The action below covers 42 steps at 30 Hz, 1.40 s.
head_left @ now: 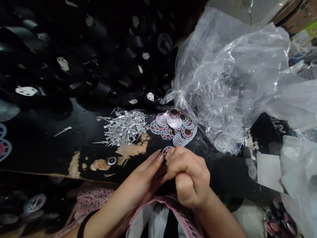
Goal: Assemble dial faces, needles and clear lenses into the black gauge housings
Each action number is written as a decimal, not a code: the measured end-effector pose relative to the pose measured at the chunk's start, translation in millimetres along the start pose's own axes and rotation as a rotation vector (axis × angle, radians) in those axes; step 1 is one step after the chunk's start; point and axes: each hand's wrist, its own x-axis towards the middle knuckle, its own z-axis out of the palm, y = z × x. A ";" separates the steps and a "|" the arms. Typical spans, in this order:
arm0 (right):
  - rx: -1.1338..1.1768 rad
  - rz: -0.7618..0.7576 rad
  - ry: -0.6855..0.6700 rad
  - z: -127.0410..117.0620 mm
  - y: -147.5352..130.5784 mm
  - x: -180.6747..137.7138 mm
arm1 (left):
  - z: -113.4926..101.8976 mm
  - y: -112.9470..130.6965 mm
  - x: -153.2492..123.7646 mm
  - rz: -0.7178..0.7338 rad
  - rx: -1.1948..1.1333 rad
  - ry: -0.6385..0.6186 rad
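Close to the table's front edge, my left hand grips a small round piece with a printed dial face, its thumb at the rim. My right hand is closed in a fist against the dial's right side and hides part of it. Whatever sits inside that fist is out of sight. Just beyond the hands lies a pile of loose printed dial discs. Left of them is a heap of thin white pointers.
Black round housings with pale metal plates fill the back. A plastic bag of clear round covers stands at right. A lone pointer and a small ring-shaped part lie at left. White paper is at far right.
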 end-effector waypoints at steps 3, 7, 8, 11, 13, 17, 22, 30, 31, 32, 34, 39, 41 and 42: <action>0.105 -0.034 0.028 -6.7 -5.3 6.5 | 2.6 3.5 -3.1 0.000 -0.027 -0.031; 0.288 -0.098 0.275 -17.8 -16.2 -1.3 | 4.7 6.8 -5.2 -0.002 -0.048 -0.055; 0.301 -0.120 0.309 -17.8 -16.2 -2.9 | 4.7 7.0 -5.2 -0.001 -0.048 -0.060; 0.175 -0.098 0.200 -11.1 -10.6 -1.2 | 4.1 6.3 -4.3 0.005 -0.047 -0.053; 0.099 -0.055 0.121 -7.8 -5.8 2.4 | 2.3 5.7 -3.7 0.008 -0.046 -0.039; 0.201 -0.024 0.231 -25.2 5.4 -3.0 | -5.5 8.1 -2.0 0.029 -0.028 0.020; 0.102 0.053 0.646 -74.7 41.8 -33.3 | -12.8 15.1 0.4 -0.003 -0.017 0.044; -0.010 0.067 0.802 -94.5 66.7 -48.8 | -2.5 30.0 -6.0 0.013 -0.018 0.038; -0.015 0.071 0.815 -96.5 67.0 -48.1 | -1.8 32.4 -7.1 0.043 -0.005 0.031; -0.022 0.081 0.820 -99.3 67.6 -47.5 | -1.5 34.4 -8.0 0.073 0.008 0.023; -0.031 0.114 0.808 -106.6 68.4 -47.3 | -2.0 37.1 -9.2 0.115 0.025 0.019; -0.454 0.132 0.751 -108.6 42.1 -49.4 | -3.6 35.1 -11.2 0.138 0.059 0.009; -0.691 -0.006 0.736 -91.1 19.5 -45.1 | -2.5 31.9 -12.6 0.182 0.088 0.026; -0.711 -0.056 0.664 -78.4 8.4 -40.8 | -1.8 30.1 -13.4 0.207 0.104 0.048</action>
